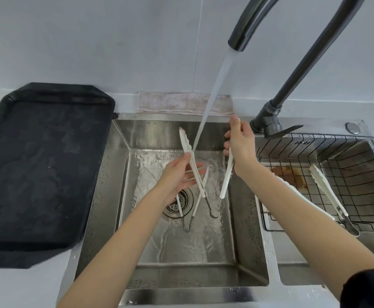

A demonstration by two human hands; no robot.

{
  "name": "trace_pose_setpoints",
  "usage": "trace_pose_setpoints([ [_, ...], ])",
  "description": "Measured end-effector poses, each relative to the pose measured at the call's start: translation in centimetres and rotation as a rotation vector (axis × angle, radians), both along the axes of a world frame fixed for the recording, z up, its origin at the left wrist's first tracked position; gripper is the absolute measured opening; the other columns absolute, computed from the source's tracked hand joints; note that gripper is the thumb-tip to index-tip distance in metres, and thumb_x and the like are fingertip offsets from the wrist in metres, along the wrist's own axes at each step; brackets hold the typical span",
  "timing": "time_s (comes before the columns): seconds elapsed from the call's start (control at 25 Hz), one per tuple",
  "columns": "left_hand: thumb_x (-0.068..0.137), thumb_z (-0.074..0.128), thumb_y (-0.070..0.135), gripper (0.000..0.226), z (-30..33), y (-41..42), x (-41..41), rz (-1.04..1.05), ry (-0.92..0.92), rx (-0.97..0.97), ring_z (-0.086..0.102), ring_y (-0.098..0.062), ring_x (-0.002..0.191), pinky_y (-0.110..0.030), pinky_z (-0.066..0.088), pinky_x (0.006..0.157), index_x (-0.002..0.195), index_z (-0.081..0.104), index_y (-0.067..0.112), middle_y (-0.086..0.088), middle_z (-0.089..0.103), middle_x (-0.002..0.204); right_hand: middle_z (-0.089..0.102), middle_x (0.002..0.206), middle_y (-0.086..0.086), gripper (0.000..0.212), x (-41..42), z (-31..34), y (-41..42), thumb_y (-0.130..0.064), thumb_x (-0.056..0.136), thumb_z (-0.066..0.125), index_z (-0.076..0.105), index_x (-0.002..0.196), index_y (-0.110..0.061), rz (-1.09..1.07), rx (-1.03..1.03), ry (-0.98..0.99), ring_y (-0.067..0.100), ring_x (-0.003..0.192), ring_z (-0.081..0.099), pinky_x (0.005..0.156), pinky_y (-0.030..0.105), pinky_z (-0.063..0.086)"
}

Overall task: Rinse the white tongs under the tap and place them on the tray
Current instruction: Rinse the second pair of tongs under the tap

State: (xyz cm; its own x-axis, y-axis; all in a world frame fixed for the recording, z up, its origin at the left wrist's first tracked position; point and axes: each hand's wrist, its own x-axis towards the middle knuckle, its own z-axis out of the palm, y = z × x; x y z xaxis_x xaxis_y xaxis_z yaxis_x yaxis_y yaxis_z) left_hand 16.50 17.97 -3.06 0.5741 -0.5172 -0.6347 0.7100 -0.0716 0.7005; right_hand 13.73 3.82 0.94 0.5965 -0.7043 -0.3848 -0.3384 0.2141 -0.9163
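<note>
Starting at the left, we see the black tray (pixel 43 174) waiting on the counter. Over the sink (pixel 119 152) our left hand (pixel 177 174) pinches one arm of the white tongs (pixel 192 165) and our right hand (pixel 240 141) grips the other, spread so the tap's (pixel 292 63) stream reaches between them (second tongs (pixel 192 210) lie below). More tongs (pixel 330 192) rest on the wire basket (pixel 359 163); nothing blocks the tray.

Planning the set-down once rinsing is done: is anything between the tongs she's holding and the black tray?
Nothing visible blocks the way. The white tongs are held spread under the water by the left hand and right hand above the sink. The black tray sits on the counter just left of the sink, with only the sink's rim between.
</note>
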Motion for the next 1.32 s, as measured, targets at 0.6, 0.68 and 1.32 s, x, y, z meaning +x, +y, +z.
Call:
trace_pose_setpoints([
  [0.6, 0.099, 0.033, 0.025, 0.036, 0.3, -3.9, 0.6, -0.059, 0.088, 0.056, 0.065, -0.023, 0.078, -0.035, 0.055, 0.073, 0.127, 0.043, 0.004, -0.01, 0.064, 0.095, 0.053, 0.056, -0.004, 0.033, -1.2, 1.7, 0.3, -0.044, 0.09, 0.051, 0.049, 0.1, -0.013, 0.097, -0.397, -0.042, 0.012, 0.042, 0.049, 0.053, 0.033, 0.047],
  [0.68, 0.098, 0.031, 0.036, 0.039, 0.1, -3.8, 0.8, -0.022, 0.111, 0.055, 0.065, -0.022, 0.075, -0.033, 0.055, 0.07, 0.12, 0.046, 0.007, -0.01, 0.064, 0.088, 0.051, 0.055, -0.003, 0.03, -1.2, 1.3, 0.1, -0.044, 0.092, 0.048, 0.05, 0.098, -0.015, 0.078, -0.348, -0.048, 0.008, 0.038, 0.047, 0.047, 0.027, 0.045],
  [1.32, 0.089, 0.055, 0.018, 0.012, 1.6, -3.6, 2.7, 0.115, 0.275, -0.339, 0.068, -0.008, 0.058, -0.02, 0.058, 0.055, 0.097, 0.057, 0.009, -0.001, 0.073, 0.069, 0.04, 0.064, 0.003, 0.051, 0.0, -7.7, -0.4, -0.043, 0.099, 0.025, 0.045, 0.131, -0.008, -0.2, 0.738, 0.021, 0.007, 0.031, 0.034, 0.031, 0.011, 0.031],
])
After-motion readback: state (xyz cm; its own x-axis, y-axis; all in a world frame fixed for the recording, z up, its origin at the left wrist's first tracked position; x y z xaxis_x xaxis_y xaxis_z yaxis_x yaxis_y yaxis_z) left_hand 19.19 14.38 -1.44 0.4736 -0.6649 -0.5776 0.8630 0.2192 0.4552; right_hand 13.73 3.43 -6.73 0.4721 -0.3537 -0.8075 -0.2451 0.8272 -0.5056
